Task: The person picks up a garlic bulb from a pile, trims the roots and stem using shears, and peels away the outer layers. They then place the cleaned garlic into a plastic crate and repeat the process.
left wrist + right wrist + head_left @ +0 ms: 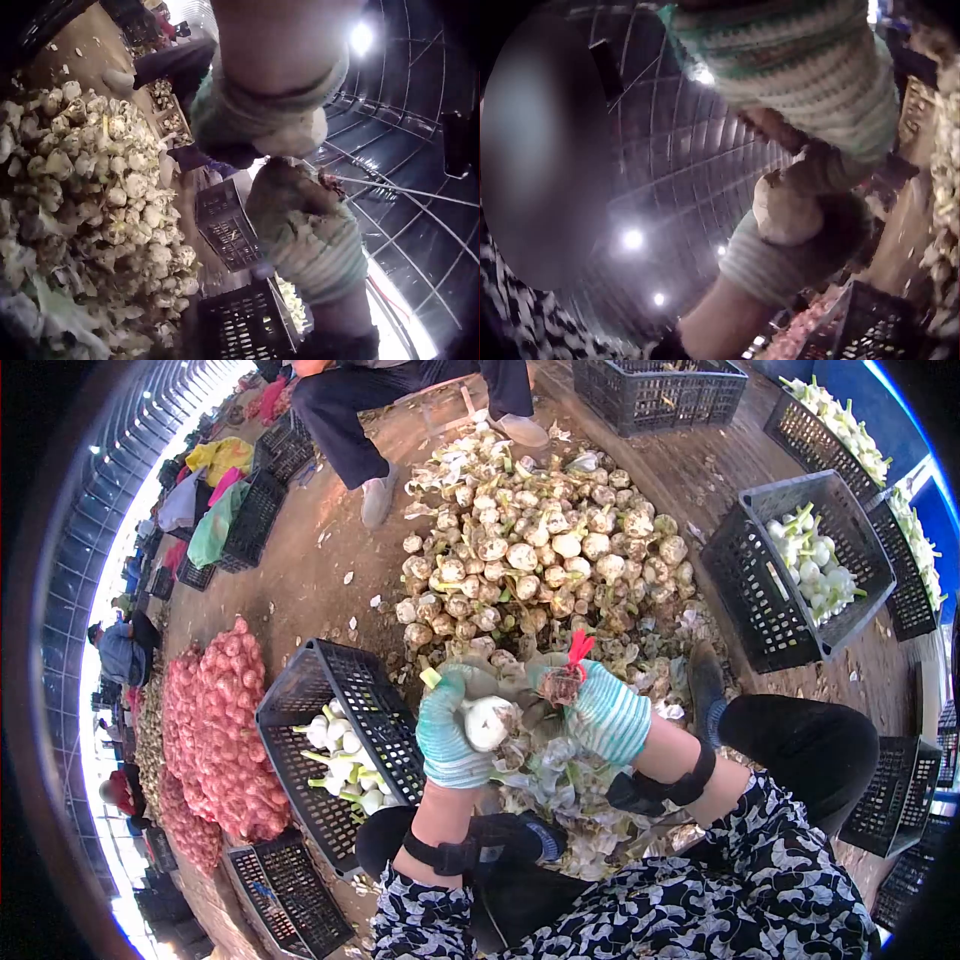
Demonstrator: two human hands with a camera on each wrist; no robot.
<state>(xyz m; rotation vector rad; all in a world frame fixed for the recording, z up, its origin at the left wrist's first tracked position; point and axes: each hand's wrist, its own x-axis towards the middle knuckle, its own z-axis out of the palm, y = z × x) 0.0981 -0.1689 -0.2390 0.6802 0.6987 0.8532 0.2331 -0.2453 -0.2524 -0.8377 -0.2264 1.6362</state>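
Observation:
My gloved left hand (447,732) grips a white garlic bulb (488,723), its cut green stem (430,677) poking out above the fingers. Close beside it, my gloved right hand (607,710) holds a small brown, rusty-looking tool (560,685) with a red strip (579,648) tied to it; the fist hides most of its shape. The right fingers are right at the bulb's root side. In the right wrist view the bulb (786,211) shows pale between both gloves. A large heap of soil-stained garlic (540,550) lies ahead, with loose peeled skins (590,800) under the hands.
A black crate (330,760) with cleaned bulbs stands by the left knee; another crate (800,570) with bulbs is at the right. Pink net sacks (225,730) lie far left. Across the heap sits a person in dark trousers (345,415). An emptier crate (660,395) stands behind.

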